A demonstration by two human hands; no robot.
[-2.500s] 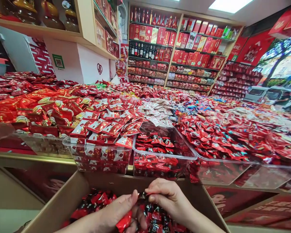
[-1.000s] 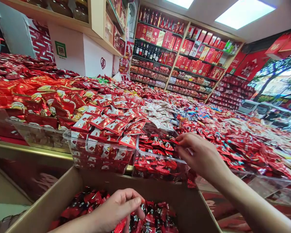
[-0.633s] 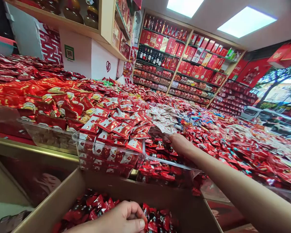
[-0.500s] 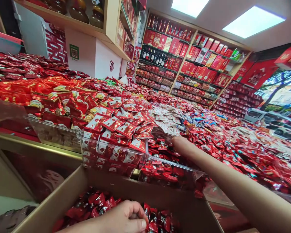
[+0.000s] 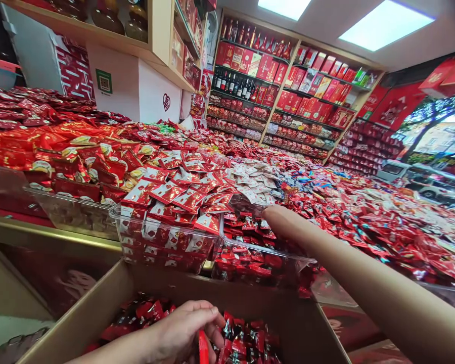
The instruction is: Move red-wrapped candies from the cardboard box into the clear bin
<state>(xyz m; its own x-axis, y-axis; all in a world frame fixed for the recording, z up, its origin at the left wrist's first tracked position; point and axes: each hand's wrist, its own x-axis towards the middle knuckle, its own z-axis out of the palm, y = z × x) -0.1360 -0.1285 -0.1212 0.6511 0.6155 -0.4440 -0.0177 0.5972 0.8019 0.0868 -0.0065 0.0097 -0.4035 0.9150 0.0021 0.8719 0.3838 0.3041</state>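
Note:
My left hand (image 5: 197, 326) is low inside an open cardboard box (image 5: 87, 303), over a heap of red and black wrapped candies (image 5: 246, 336). Its fingers are curled, with a bright red candy packet (image 5: 203, 348) between them. My right hand (image 5: 278, 220) reaches forward over a clear plastic bin (image 5: 265, 246) of similar red and black candies. Its wrist is bent down and its fingers are hidden from view. Just left of that bin stands another clear bin (image 5: 167, 227), piled with red and white packets (image 5: 189, 194).
Heaps of wrapped sweets (image 5: 364, 222) spread across the counter on both sides. A gold-coloured ledge (image 5: 60, 232) runs along the front. Tall shelves (image 5: 265, 91) with bottles and red boxes stand behind. A cabinet (image 5: 155, 30) overhangs at the upper left.
My left hand has turned, and a red packet now shows at its fingers. My right hand remains over the same bin. The view has shifted slightly.

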